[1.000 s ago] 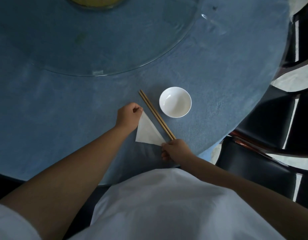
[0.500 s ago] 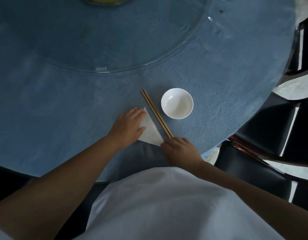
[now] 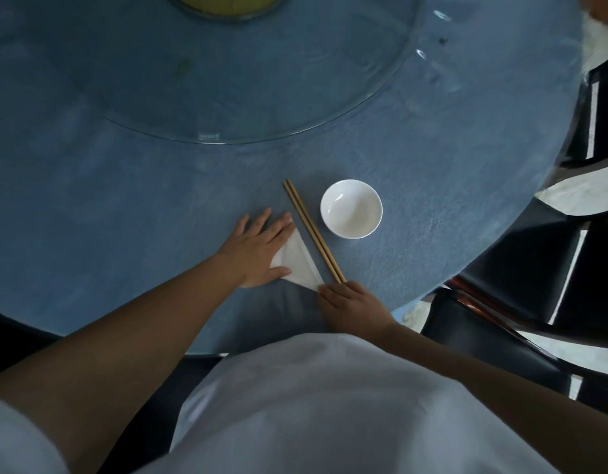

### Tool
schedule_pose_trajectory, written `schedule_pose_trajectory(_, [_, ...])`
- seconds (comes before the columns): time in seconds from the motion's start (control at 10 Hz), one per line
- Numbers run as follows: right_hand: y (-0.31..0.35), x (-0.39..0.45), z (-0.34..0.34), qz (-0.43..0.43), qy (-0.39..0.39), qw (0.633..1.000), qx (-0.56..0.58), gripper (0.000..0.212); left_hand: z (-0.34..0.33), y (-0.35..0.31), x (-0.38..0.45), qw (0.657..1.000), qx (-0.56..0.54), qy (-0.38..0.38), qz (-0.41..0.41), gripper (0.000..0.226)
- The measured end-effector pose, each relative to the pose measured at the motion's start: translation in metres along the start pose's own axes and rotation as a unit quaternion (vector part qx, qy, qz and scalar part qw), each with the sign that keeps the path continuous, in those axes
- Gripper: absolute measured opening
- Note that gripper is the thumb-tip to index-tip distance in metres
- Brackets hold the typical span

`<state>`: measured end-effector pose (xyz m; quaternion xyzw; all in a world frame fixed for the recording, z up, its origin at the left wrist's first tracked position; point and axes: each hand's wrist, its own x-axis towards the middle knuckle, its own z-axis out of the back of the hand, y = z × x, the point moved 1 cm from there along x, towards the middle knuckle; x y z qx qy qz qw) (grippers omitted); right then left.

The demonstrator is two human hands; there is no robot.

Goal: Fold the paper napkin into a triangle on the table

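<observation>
Since the napkin (image 3: 301,263) already lies as a triangle on the bench (image 3: 415,159) beside the chopsticks (image 3: 313,230), only flattening seems left: left hand (image 3: 258,249) spread flat, pressing; right hand (image 3: 350,302) pinning its near corner.

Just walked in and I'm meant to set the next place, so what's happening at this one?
A person is folding a white paper napkin on the blue table. It already lies as a triangle. The left hand presses flat on it, and the right hand pins its near corner. Chopsticks lie alongside, with an empty white bowl just beyond.
</observation>
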<state>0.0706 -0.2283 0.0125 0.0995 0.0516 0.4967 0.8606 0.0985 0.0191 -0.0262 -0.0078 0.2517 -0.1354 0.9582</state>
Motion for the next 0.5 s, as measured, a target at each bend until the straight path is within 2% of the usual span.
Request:
schedule_pose_trajectory(0.2, [-0.002, 0.001, -0.001, -0.013, 0.07, 0.997, -0.019, 0.021, -0.005, 0.007, 0.006, 0.999, 0.024, 0.035, -0.013, 0.107])
schedule_pose_trajectory(0.3, [0.0, 0.004, -0.002, -0.03, 0.117, 0.992, -0.021, 0.021, -0.005, 0.008, 0.004, 1.0, 0.01, 0.028, 0.005, 0.115])
schedule_pose_trajectory(0.4, [0.004, 0.004, 0.005, -0.05, 0.129, 0.99, -0.005, 0.023, 0.001, 0.009, -0.011, 0.998, -0.019, 0.045, 0.034, 0.12])
schedule_pose_trajectory(0.5, [0.005, 0.007, 0.007, -0.102, 0.133, 0.986, 0.01, 0.03, -0.002, 0.009, -0.034, 0.994, -0.06, 0.031, 0.089, 0.11])
